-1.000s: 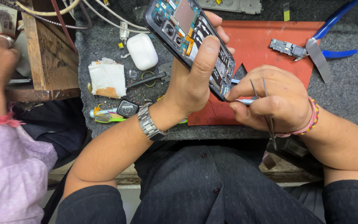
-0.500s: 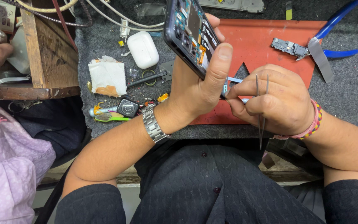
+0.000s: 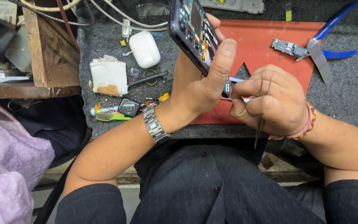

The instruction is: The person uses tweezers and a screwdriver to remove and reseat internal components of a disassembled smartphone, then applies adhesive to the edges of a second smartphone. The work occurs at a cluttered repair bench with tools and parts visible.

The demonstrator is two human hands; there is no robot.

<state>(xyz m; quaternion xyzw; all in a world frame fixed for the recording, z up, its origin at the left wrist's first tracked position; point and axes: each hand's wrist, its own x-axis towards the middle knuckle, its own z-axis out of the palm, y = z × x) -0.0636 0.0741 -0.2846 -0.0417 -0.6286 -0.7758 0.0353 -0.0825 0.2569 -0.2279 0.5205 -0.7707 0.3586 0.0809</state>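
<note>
My left hand grips an opened phone with its back cover off, tilted on edge so the circuit boards face right. The thumb presses on the phone's lower part. My right hand is curled around a thin silver screwdriver whose tip points at the phone's bottom end, and a pair of metal tweezers is tucked between its fingers, tips pointing down. Both hands hover over a red work mat.
A white earbud case, a folded tissue, a small square watch body and loose small parts lie on the grey bench. Blue-handled pliers and a small circuit board sit at right. A wooden box stands left, beside another person's purple sleeve.
My left hand has turned the phone more onto its edge and drawn it closer. The other person's hand at the left has gone out of view. My right hand stays in place.
</note>
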